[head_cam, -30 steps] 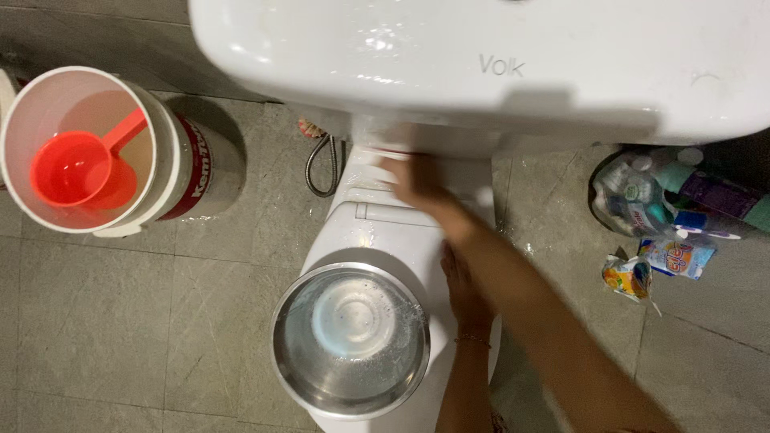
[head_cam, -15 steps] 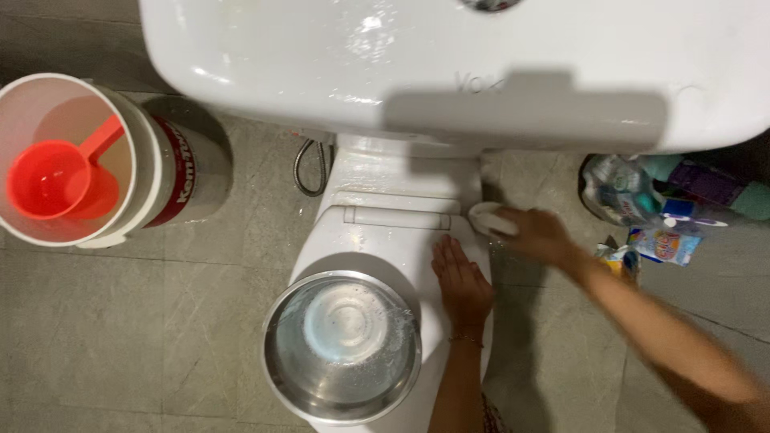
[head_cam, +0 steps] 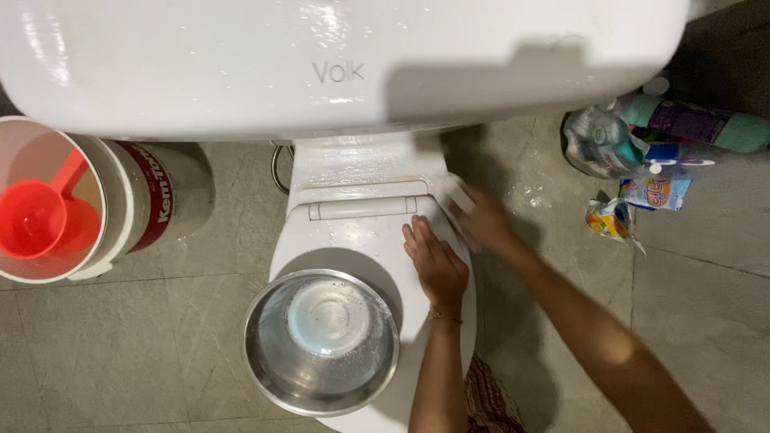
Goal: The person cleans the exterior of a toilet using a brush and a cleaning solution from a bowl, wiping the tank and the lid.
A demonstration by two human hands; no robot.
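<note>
White toilet lid (head_cam: 353,240) is shut, wet on top; my left hand (head_cam: 437,261) lies flat on its right side, fingers straight and together, holding nothing; thin bracelet (head_cam: 443,317) at that wrist; steel bowl (head_cam: 322,340) with water sits on the lid's front, just left of my left forearm; my right hand (head_cam: 484,220) is blurred at the lid's right edge near the hinge, fingers curled on a small white pad (head_cam: 455,191), which touches the toilet's rim there; how tight the grip is I cannot tell; white tank (head_cam: 241,72) fills the top of view; white bucket (head_cam: 120,200) stands on grey floor tiles (head_cam: 120,345) at left, red scoop (head_cam: 36,216) inside it; bottles and sachets (head_cam: 642,160) lie on the floor at right, well apart from my hands.
</note>
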